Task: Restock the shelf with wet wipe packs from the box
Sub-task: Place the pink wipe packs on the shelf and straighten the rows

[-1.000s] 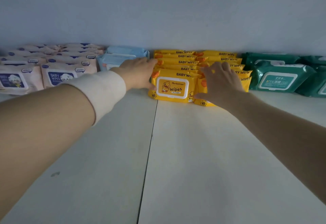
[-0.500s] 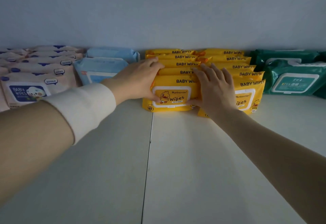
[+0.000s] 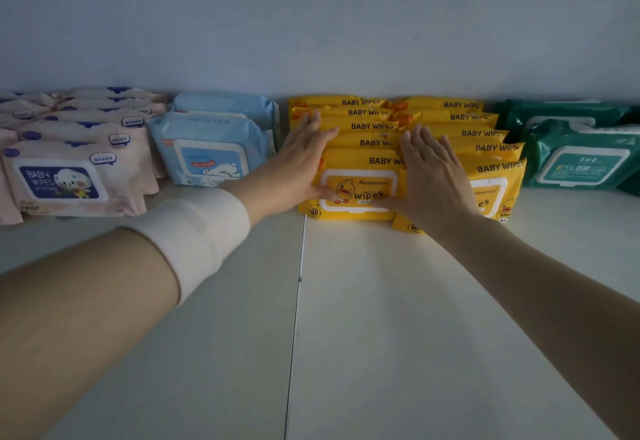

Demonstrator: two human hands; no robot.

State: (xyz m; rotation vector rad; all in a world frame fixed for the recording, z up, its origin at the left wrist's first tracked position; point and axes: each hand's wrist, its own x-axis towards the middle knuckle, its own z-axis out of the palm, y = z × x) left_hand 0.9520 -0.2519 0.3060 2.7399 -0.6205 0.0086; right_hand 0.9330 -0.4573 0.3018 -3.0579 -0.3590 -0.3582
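Observation:
Two rows of yellow "BABY WIPES" packs stand leaning at the back of the white shelf. My left hand lies flat against the left side of the front left yellow pack, thumb on its face. My right hand rests flat with fingers spread over the seam between that pack and the front right yellow pack. Neither hand grips a pack. The box is out of view.
Pink baby wipes packs fill the far left. Light blue packs stand beside them. Dark green packs sit at the right. A seam splits the shelf board; the wall closes the back.
Both hands have flattened and slid slightly forward over the yellow packs. The view has come closer and shifted, so more of the pink packs shows at left.

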